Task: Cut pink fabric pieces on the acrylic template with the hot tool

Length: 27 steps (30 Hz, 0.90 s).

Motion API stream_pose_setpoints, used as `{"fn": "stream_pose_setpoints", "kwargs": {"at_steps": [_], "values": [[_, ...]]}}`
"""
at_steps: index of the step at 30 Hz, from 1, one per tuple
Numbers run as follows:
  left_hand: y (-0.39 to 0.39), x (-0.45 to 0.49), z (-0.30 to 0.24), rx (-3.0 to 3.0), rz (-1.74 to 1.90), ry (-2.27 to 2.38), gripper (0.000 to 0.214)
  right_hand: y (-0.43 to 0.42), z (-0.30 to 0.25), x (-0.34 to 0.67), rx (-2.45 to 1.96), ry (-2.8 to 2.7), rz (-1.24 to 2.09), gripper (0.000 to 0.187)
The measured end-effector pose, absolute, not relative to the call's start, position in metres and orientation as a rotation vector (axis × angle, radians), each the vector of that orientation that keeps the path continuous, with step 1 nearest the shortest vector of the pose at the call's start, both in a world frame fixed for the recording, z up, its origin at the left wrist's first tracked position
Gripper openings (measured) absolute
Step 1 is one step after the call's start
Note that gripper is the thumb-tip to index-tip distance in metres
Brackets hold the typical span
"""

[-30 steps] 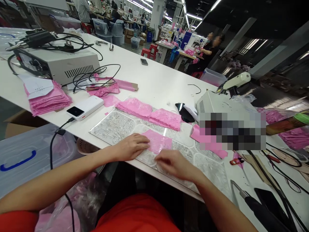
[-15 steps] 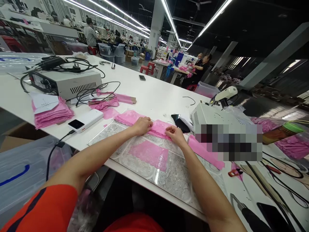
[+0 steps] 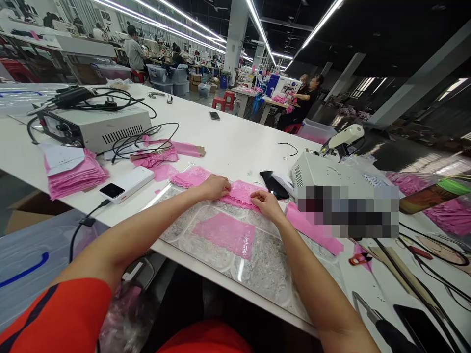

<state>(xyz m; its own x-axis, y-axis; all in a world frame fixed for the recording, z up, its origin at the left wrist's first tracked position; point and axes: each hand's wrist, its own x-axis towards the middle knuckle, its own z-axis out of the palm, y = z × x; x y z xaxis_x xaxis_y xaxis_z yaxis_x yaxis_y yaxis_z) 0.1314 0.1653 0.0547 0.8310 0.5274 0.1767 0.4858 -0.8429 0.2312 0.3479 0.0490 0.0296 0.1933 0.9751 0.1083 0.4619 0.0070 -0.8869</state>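
Note:
A stack of pink lace pieces (image 3: 245, 191) with scalloped edges lies along the far side of a clear patterned sheet (image 3: 213, 255). Across its middle, my left hand (image 3: 215, 188) has its fingers curled down onto the lace. At the stack's right end, my right hand (image 3: 265, 202) pinches the near edge between thumb and fingertips. Closer to me, a single flat piece of pink lace (image 3: 225, 235) rests on the sheet. A pink strip (image 3: 314, 229) lies to the right of my right hand.
At left are a grey power unit (image 3: 110, 132) with cables, a pile of pink pieces (image 3: 77, 171) and a white power bank (image 3: 132, 184). A second machine box (image 3: 327, 171) stands right. A soldering-iron-like tool (image 3: 386, 328) and a dark phone (image 3: 419, 323) lie at the near right.
The whole view has shifted slightly. Both hands stay at the same places on the lace stack, with hardly any finger movement visible.

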Motion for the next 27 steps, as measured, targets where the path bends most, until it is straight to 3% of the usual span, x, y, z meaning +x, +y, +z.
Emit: {"fn": "stream_pose_setpoints", "kwargs": {"at_steps": [8, 16, 27], "values": [[0.172, 0.128, 0.054, 2.812, 0.239, 0.729, 0.028, 0.047, 0.030, 0.348, -1.594, -1.412, 0.717, 0.024], [0.176, 0.134, 0.059, 2.794, 0.120, 0.770, 0.029, 0.047, 0.035, 0.349, -1.638, -1.467, 0.645, 0.026], [0.171, 0.130, 0.053, 2.794, 0.148, 0.769, 0.030, 0.080, 0.045, 0.293, -1.625, -1.634, 0.508, 0.014]]}}
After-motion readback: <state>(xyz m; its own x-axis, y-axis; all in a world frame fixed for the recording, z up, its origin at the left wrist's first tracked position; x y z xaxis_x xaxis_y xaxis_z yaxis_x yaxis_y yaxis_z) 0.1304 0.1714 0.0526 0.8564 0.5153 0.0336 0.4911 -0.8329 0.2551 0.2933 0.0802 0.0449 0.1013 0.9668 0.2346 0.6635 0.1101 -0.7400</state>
